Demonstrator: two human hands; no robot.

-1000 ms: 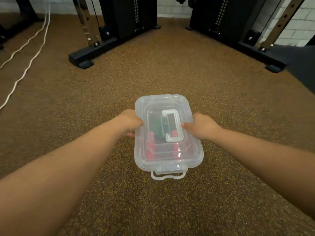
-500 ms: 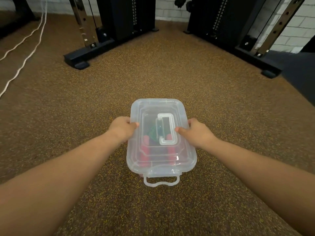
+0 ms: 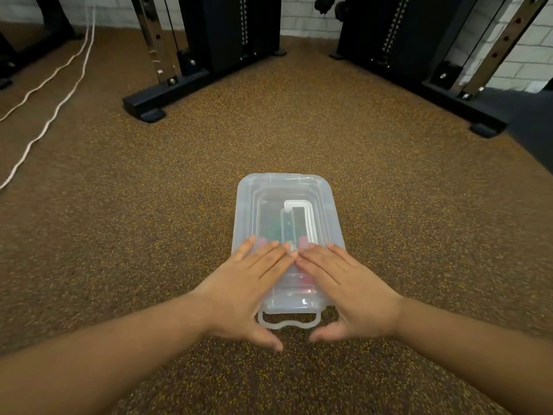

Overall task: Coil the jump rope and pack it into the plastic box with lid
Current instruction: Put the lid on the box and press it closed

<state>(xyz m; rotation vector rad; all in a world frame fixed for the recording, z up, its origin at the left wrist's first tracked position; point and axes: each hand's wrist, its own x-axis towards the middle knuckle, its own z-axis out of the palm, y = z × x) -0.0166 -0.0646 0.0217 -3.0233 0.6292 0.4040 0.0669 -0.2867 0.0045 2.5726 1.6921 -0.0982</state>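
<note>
**Box lidded, hands pressing it down**

The task looks nearly finished: the jump rope [image 3: 270,232] shows as green and pink blurs inside the plastic box [image 3: 285,235], with the lid [image 3: 321,211] on. The latch [image 3: 288,320] at 6 o'clock may remain unclipped. The box sits on the floor [image 3: 149,220], centre frame. Left hand [image 3: 251,287] and right hand [image 3: 347,287] lie flat, fingers spread, on the lid's near half.

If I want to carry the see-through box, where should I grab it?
Probably by the white carry handle lying flat in the lid, reaching down from above. It is a loop fingers can hook under once flipped up. Both hands, left hand and right hand, lie flat on the box's near end.
</note>
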